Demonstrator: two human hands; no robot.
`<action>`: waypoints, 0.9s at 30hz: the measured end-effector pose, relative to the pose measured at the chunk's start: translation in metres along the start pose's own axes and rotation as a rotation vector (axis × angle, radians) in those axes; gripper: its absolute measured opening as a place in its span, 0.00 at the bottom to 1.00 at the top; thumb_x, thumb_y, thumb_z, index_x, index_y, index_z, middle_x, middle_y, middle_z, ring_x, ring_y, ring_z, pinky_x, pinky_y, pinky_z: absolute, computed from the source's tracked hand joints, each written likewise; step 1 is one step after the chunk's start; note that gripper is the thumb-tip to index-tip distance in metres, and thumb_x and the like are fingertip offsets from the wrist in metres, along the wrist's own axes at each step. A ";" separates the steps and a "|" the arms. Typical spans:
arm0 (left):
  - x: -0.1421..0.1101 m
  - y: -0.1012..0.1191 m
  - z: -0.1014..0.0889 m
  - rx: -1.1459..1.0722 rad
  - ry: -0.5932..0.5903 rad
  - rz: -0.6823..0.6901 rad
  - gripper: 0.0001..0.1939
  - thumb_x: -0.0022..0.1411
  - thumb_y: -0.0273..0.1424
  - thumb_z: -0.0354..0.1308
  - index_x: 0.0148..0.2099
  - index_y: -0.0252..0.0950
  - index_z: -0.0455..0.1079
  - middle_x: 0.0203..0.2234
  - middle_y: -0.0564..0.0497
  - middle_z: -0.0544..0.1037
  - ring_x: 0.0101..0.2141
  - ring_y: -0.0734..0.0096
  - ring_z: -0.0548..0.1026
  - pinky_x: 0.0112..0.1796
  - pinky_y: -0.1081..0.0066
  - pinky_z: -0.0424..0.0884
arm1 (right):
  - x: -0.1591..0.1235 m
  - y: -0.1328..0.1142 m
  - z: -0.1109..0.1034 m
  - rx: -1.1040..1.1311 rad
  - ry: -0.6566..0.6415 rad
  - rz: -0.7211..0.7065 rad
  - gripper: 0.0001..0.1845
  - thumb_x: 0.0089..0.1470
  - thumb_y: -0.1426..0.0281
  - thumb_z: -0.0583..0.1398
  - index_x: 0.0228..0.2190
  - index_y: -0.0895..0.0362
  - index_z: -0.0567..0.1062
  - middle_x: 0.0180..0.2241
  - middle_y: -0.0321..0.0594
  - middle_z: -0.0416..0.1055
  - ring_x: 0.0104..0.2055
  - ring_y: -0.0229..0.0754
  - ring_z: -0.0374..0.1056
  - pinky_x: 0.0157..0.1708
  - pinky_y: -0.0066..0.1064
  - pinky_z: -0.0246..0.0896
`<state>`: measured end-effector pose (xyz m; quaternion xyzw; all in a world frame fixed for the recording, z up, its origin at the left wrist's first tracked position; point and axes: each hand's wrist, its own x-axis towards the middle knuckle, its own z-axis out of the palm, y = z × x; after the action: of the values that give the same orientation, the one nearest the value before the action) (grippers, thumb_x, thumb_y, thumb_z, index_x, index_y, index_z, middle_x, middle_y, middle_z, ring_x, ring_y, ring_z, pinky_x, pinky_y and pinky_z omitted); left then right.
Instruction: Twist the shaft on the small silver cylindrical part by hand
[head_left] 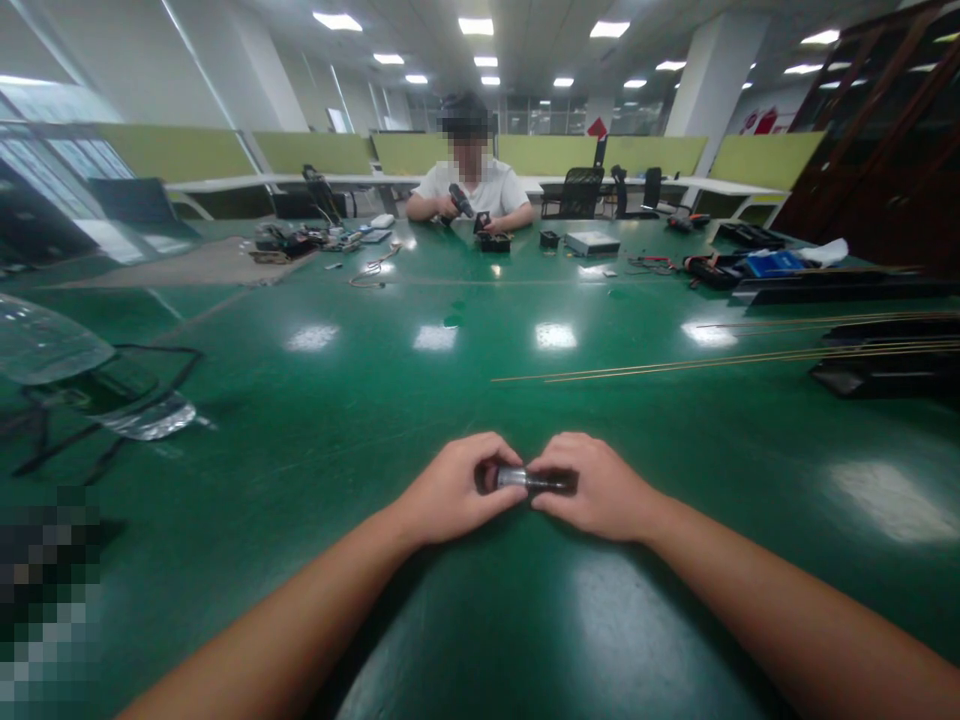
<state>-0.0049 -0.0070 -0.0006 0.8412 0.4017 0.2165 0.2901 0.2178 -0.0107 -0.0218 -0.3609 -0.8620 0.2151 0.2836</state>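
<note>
Both hands meet low over the green desk (315,420), near its front edge: my left hand (450,492) and my right hand (600,490) each have the fingers closed on one end of a small dark cylinder (534,480) with a shiny silver part. I think it is held level between them, so each end can be gripped firmly. Thin brass rods (720,360) lie well apart on the right, and a person in white (471,188) holds a drill (460,200) at the far side.
</note>
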 end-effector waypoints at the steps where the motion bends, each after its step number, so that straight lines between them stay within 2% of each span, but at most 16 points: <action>1: 0.000 0.000 0.000 0.003 -0.005 -0.003 0.10 0.59 0.34 0.62 0.41 0.35 0.72 0.30 0.52 0.73 0.30 0.71 0.71 0.31 0.73 0.65 | 0.000 0.000 0.000 0.004 0.000 -0.001 0.11 0.48 0.69 0.67 0.37 0.55 0.79 0.33 0.40 0.76 0.38 0.43 0.69 0.42 0.35 0.60; 16: 0.000 -0.001 0.002 0.036 -0.003 0.001 0.09 0.56 0.33 0.64 0.35 0.34 0.69 0.27 0.53 0.71 0.28 0.72 0.69 0.30 0.74 0.63 | 0.002 0.002 0.006 0.015 0.038 -0.003 0.05 0.50 0.73 0.66 0.33 0.55 0.78 0.30 0.37 0.75 0.35 0.41 0.68 0.40 0.35 0.58; 27: 0.001 0.001 0.000 0.035 -0.003 0.008 0.08 0.56 0.33 0.63 0.36 0.35 0.70 0.28 0.53 0.72 0.28 0.71 0.70 0.30 0.74 0.63 | 0.000 0.002 0.004 0.019 0.052 -0.013 0.04 0.51 0.72 0.66 0.32 0.56 0.78 0.28 0.37 0.74 0.34 0.41 0.68 0.39 0.34 0.58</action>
<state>-0.0041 -0.0069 -0.0003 0.8482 0.4014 0.2093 0.2751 0.2159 -0.0098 -0.0258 -0.3581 -0.8546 0.2120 0.3107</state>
